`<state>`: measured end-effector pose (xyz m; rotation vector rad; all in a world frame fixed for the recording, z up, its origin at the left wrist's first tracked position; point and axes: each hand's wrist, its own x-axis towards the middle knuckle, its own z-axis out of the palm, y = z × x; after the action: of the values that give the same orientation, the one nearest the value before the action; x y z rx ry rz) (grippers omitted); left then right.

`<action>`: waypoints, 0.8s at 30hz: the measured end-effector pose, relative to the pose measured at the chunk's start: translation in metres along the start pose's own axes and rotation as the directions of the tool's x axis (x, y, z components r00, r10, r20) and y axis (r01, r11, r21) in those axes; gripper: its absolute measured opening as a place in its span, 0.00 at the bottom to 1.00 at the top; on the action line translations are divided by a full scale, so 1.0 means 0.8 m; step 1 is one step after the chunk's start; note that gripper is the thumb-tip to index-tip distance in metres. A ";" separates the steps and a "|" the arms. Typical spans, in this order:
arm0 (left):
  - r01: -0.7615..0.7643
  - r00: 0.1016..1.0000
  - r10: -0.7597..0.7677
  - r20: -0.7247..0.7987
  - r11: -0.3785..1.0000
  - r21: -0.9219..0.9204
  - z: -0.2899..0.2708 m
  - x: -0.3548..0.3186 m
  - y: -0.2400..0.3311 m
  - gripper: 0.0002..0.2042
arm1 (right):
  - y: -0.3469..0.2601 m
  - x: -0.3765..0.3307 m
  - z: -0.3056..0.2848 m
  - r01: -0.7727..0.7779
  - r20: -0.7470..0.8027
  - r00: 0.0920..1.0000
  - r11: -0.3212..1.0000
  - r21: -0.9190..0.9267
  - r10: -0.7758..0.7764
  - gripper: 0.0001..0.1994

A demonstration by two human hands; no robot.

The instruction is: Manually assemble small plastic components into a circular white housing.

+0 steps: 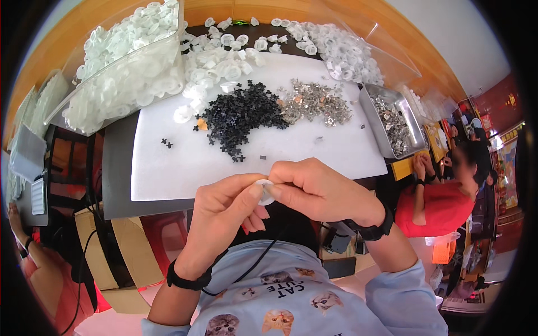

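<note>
Between both hands, just in front of the near edge of a white foam sheet (162, 173), I hold a small round white plastic part (267, 197). My left hand (227, 204) pinches it from the left with thumb and fingers. From the other side, the thumb and fingers of my right hand (314, 187) press on it; whether they hold a smaller piece is hidden. Beyond my hands lies a heap of small black cross-shaped pieces (238, 115). Small shiny metal pieces (319, 103) are piled to its right. Loose white plastic parts (216, 67) spread behind the black heap.
A clear bin (120, 92) full of white parts stands at the left, and another heap of white parts (350, 53) sits at the back right. A metal tray (386, 123) of metal pieces is at the right. People sit on both sides; one wears a red shirt (434, 207).
</note>
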<state>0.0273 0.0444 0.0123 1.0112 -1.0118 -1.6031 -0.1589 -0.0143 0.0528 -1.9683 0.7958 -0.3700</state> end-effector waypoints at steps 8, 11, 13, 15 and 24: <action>0.017 1.000 -0.015 -0.022 0.998 0.062 0.002 0.003 0.001 0.15 | 0.004 0.003 -0.001 0.042 -0.090 0.995 0.999 0.016 -0.041 0.09; -0.071 0.996 0.074 -0.052 0.996 0.057 0.003 0.003 0.000 0.19 | -0.019 0.002 -0.069 -0.159 -0.194 0.966 0.985 0.074 0.170 0.07; -0.077 0.996 0.080 -0.049 0.995 0.061 -0.002 0.003 -0.002 0.20 | -0.028 0.005 -0.122 -0.215 -0.442 0.876 0.977 0.003 0.195 0.07; -0.081 0.995 0.085 -0.054 0.994 0.068 -0.009 0.003 -0.005 0.21 | -0.022 0.011 -0.182 -0.198 -0.613 0.777 0.980 -0.023 0.142 0.10; -0.074 0.993 0.081 -0.089 0.995 0.073 -0.013 0.000 -0.009 0.16 | -0.013 0.045 -0.204 -0.398 -0.611 0.776 0.874 -0.279 0.159 0.11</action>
<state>0.0353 0.0440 0.0026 1.0698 -1.0371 -1.4538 -0.2178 -0.1431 0.1422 -2.0718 1.6572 -0.6783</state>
